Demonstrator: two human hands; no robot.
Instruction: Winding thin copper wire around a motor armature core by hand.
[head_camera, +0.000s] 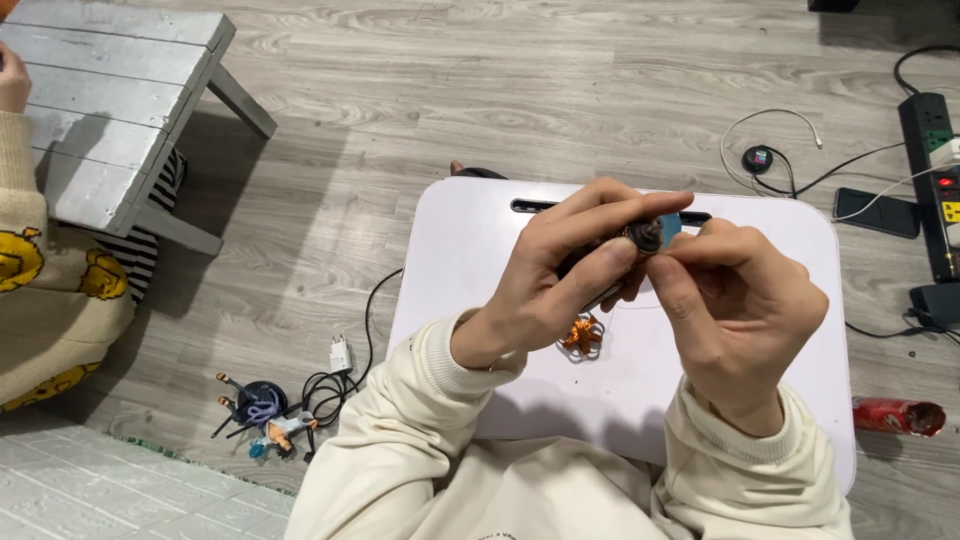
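My left hand (555, 275) and my right hand (735, 300) meet above a white lap table (480, 240). Together they pinch a small dark round part (645, 237) with a brownish face. The left fingers wrap it from the left and the right fingertips press on it from the right. What the rest of the object looks like is hidden by my fingers. Just below my left hand, a small orange flower-shaped piece (582, 335) lies on the table. Cream sleeves cover both my forearms.
A grey wooden bench (110, 110) stands at the far left beside another person in a cream and yellow garment (50, 290). On the floor lie small figurine parts (265, 415), a white charger with black cable (341, 355), a power strip (935, 170), a phone (877, 212) and a red wrapper (897, 416).
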